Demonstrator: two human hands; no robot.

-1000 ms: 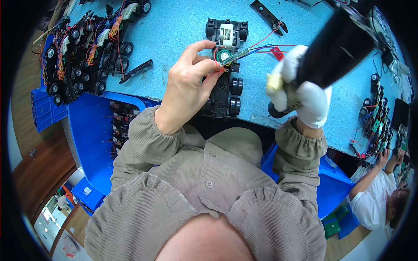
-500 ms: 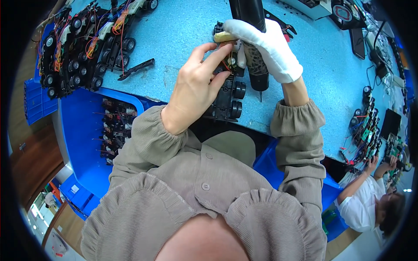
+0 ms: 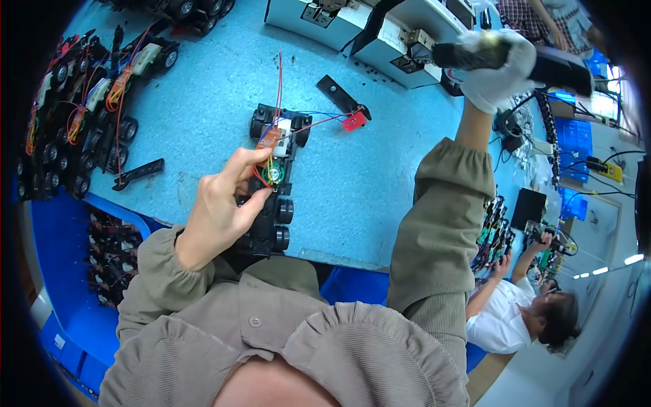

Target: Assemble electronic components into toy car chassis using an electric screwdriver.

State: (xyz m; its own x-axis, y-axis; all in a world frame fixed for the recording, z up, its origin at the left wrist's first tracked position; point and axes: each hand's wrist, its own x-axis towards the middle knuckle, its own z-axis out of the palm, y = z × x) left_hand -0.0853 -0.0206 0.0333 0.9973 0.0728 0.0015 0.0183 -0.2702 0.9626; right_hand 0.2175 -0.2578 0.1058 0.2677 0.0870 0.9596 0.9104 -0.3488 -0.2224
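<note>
My left hand (image 3: 220,207) grips a black toy truck chassis (image 3: 264,230) on the blue table, thumb and forefinger beside a small green circuit board (image 3: 274,173). An orange-wrapped part (image 3: 269,140) sits farther along the chassis, with thin red, blue and yellow wires. Some wires run right to a small red piece (image 3: 353,121) next to a flat black plastic part (image 3: 337,93). At the upper right, my white-gloved right hand (image 3: 494,85) is closed around a black electric screwdriver (image 3: 559,72), held nearly level. Its front end points left at a boxy screw feeder (image 3: 420,49); whether they touch is unclear.
Several wired chassis (image 3: 88,115) crowd the table's left, near a loose black strip (image 3: 140,173). A blue bin (image 3: 57,251) holding parts stands below the left edge. Another feeder-like box (image 3: 305,27) is at the back. A co-worker in white (image 3: 505,315) works at the right.
My right hand has carried the screwdriver from beside the chassis to the feeder at the upper right. My left hand remains on the chassis. The view has shifted right.
</note>
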